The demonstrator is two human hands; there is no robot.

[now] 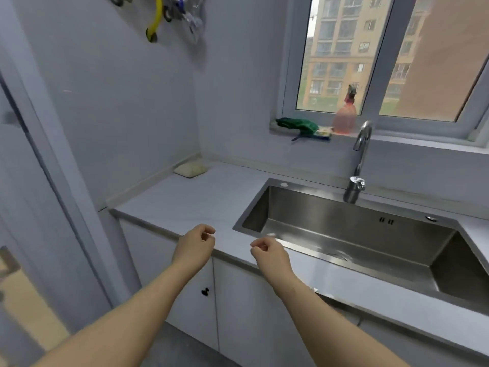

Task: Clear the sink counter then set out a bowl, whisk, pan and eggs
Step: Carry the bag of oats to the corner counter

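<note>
— Where do we have our hands?
— Both are out in front of us, over the front edge of the tabletop (185, 197). Our left hand (197, 243) is clenched, fingers curled in against the thumb, with nothing in it. Our right hand (267, 254) is clenched the same way, just beside the near left corner of the sink (317, 207), and it holds nothing either.
— And what do we see on the tabletop?
— One pale pad (190, 169), lying in the back left corner where the two walls meet, well apart from our hands. The steel sink is set into the tabletop on our right, with the tap (360, 160) standing behind it.
— Anything above it?
— On the window sill (423, 143) we see a green cloth (297, 124) and, near it, an orange spray bottle (344, 120). Below the tabletop, a white cabinet door (193, 319) carries a dark knob (205, 291)
</note>
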